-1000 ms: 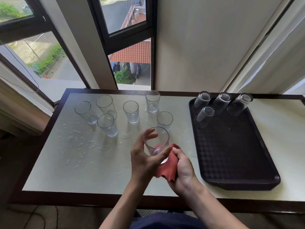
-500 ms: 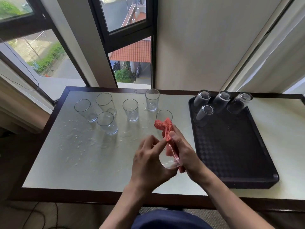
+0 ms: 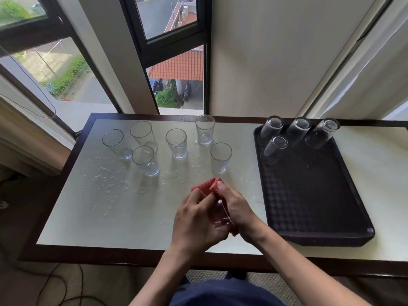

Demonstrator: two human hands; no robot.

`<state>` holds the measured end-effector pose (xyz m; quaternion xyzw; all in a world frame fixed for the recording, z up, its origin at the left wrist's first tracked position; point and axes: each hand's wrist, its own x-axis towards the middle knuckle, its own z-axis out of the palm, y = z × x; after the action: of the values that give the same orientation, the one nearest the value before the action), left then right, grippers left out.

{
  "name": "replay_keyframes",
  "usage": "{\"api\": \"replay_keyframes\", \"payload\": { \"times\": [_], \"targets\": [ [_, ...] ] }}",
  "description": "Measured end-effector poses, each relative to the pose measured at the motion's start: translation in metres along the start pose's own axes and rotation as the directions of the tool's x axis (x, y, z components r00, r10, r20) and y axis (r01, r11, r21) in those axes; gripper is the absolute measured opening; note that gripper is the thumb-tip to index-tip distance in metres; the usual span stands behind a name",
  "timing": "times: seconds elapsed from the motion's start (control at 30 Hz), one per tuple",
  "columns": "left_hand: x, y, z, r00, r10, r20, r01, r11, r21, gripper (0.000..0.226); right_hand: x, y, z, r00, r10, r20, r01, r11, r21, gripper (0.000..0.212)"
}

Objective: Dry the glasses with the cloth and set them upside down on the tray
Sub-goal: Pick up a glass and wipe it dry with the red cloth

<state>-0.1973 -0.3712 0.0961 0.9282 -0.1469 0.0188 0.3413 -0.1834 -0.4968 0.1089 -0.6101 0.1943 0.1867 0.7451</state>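
Over the counter [image 3: 106,217], near the tray [image 3: 320,241], the left grip [image 3: 194,219] curls round the glass [image 3: 219,216] while the right grip [image 3: 237,208] pinches the cloth [image 3: 206,187] against it; best to rotate the glass steadily, wiping rim and inside

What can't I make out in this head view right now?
- Glass in hand, head view: mostly covered by the left hand, right hand and red cloth; its dryness is unreadable.
- Table, head view: right end cut off by the frame edge.
- Upturned glasses on the tray, head view: droplets too small to see.
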Motion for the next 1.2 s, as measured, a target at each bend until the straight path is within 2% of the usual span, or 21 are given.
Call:
{"api": "replay_keyframes", "payload": {
  "times": [0.1, 0.17, 0.23, 0.3, 0.33, 0.37, 0.43, 0.47, 0.53, 0.6, 0.63, 0.7, 0.73, 0.77, 0.8, 0.83, 0.9, 1.0, 1.03, 1.1, 1.2],
  "targets": [
    [-0.008, -0.013, -0.002, 0.993, -0.076, 0.095, 0.089, 0.986, -0.140, 0.059, 0.013, 0.017, -0.005, 0.995, 0.062, -0.084, -0.062, 0.998, 0.006, 0.036],
    [-0.014, -0.024, -0.002, 0.980, -0.154, 0.127, 0.182, 0.952, -0.244, 0.066, 0.022, 0.033, -0.009, 0.966, -0.079, -0.247, -0.023, 0.923, -0.383, 0.035],
    [-0.019, -0.033, -0.001, 0.962, -0.255, 0.102, 0.274, 0.906, -0.321, 0.067, 0.027, 0.053, -0.013, 0.878, -0.347, -0.329, -0.016, 0.667, -0.745, 0.034],
    [-0.021, -0.040, -0.001, 0.927, -0.368, 0.073, 0.366, 0.847, -0.385, 0.068, 0.026, 0.077, -0.019, 0.821, -0.547, -0.164, 0.080, 0.394, -0.916, 0.036],
    [-0.022, -0.042, -0.001, 0.907, -0.416, 0.066, 0.404, 0.815, -0.415, 0.069, 0.027, 0.089, -0.021, 0.833, -0.548, -0.078, 0.091, 0.274, -0.958, 0.038],
    [-0.022, -0.044, -0.002, 0.889, -0.454, 0.062, 0.433, 0.788, -0.438, 0.069, 0.029, 0.101, -0.025, 0.888, -0.459, -0.013, 0.087, 0.197, -0.977, 0.044],
    [-0.021, -0.045, -0.007, 0.858, -0.510, 0.063, 0.479, 0.747, -0.462, 0.071, 0.031, 0.111, -0.029, 0.973, -0.230, 0.021, 0.057, 0.149, -0.987, 0.058],
    [-0.020, -0.044, -0.009, 0.849, -0.524, 0.067, 0.490, 0.736, -0.467, 0.072, 0.031, 0.112, -0.031, 0.988, -0.157, 0.015, 0.043, 0.175, -0.984, 0.063],
    [-0.015, -0.043, -0.013, 0.842, -0.533, 0.084, 0.508, 0.730, -0.457, 0.073, 0.030, 0.109, -0.034, 0.983, -0.181, 0.012, 0.060, 0.263, -0.963, 0.065],
    [-0.009, -0.042, -0.011, 0.834, -0.540, 0.115, 0.523, 0.706, -0.478, 0.068, 0.023, 0.097, -0.034, 0.954, -0.301, -0.013, 0.129, 0.446, -0.886, 0.058],
    [-0.006, -0.040, -0.010, 0.828, -0.543, 0.137, 0.530, 0.681, -0.505, 0.063, 0.020, 0.090, -0.035, 0.940, -0.336, -0.060, 0.164, 0.598, -0.785, 0.052],
    [0.004, -0.033, -0.005, 0.820, -0.538, 0.194, 0.537, 0.608, -0.584, 0.056, 0.013, 0.070, -0.038, 0.977, -0.152, -0.148, 0.094, 0.936, -0.341, 0.044],
    [0.008, -0.027, -0.002, 0.821, -0.529, 0.216, 0.531, 0.565, -0.632, 0.054, 0.011, 0.063, -0.042, 0.998, 0.030, -0.061, -0.034, 0.998, -0.056, 0.047],
    [0.012, -0.019, 0.003, 0.823, -0.518, 0.232, 0.522, 0.532, -0.666, 0.053, 0.008, 0.058, -0.047, 0.983, 0.167, 0.080, -0.179, 0.967, 0.180, 0.050],
    [0.015, -0.010, 0.007, 0.828, -0.506, 0.241, 0.510, 0.501, -0.699, 0.055, 0.005, 0.054, -0.053, 0.949, 0.220, 0.225, -0.283, 0.910, 0.304, 0.051],
    [0.018, -0.003, 0.013, 0.833, -0.491, 0.256, 0.505, 0.484, -0.715, 0.062, 0.004, 0.054, -0.060, 0.922, 0.207, 0.328, -0.331, 0.861, 0.385, 0.052],
    [0.022, 0.009, 0.027, 0.829, -0.471, 0.302, 0.516, 0.436, -0.737, 0.081, 0.003, 0.054, -0.074, 0.909, 0.125, 0.398, -0.335, 0.786, 0.519, 0.056],
    [0.028, 0.019, 0.050, 0.811, -0.449, 0.375, 0.562, 0.419, -0.713, 0.080, 0.005, 0.051, -0.094, 0.938, 0.068, 0.341, -0.282, 0.723, 0.631, 0.061],
    [0.030, 0.018, 0.058, 0.809, -0.427, 0.403, 0.578, 0.456, -0.677, 0.076, 0.006, 0.047, -0.103, 0.949, 0.087, 0.304, -0.267, 0.735, 0.624, 0.064],
    [0.033, 0.014, 0.068, 0.810, -0.379, 0.448, 0.584, 0.592, -0.555, 0.074, 0.009, 0.039, -0.123, 0.973, 0.149, 0.178, -0.223, 0.815, 0.535, 0.067],
    [0.035, -0.003, 0.080, 0.794, -0.391, 0.466, 0.527, 0.825, -0.206, 0.106, 0.014, 0.024, -0.156, 0.986, 0.168, -0.019, -0.150, 0.923, 0.355, 0.061]
  ]
}}
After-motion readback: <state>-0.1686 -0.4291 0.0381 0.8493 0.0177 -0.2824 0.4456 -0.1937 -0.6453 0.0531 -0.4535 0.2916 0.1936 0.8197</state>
